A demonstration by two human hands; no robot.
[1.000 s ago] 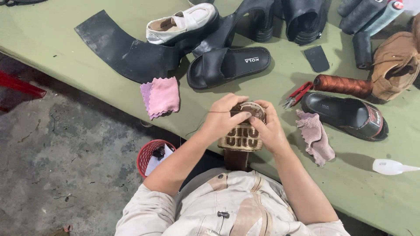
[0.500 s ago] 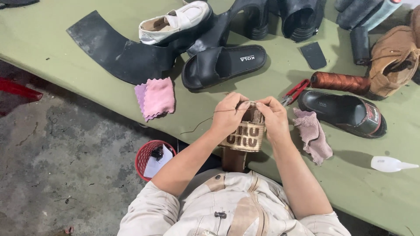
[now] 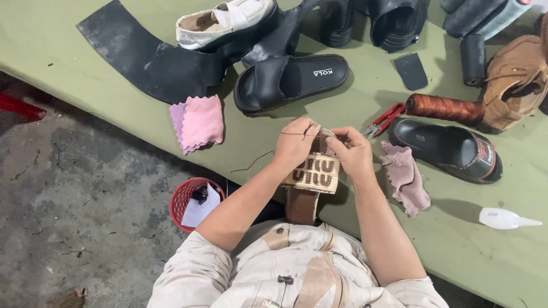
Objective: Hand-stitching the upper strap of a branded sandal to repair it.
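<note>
From the head view, both hands work at the near edge of the green counter (image 3: 114, 85): the left hand (image 3: 295, 144) pinches a thin thread (image 3: 251, 162) against a tan woven sandal (image 3: 313, 174), while the right hand (image 3: 353, 153) closes its fingers on the sandal's strap. A pink cloth (image 3: 198, 122) lies just left, red snips (image 3: 383, 120) and a brown thread spool (image 3: 444, 108) just right.

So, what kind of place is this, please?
Probably a shoe repair bench: a green table covered with shoes, such as a black slide, plus a thread spool, snips and a glue bottle.
</note>
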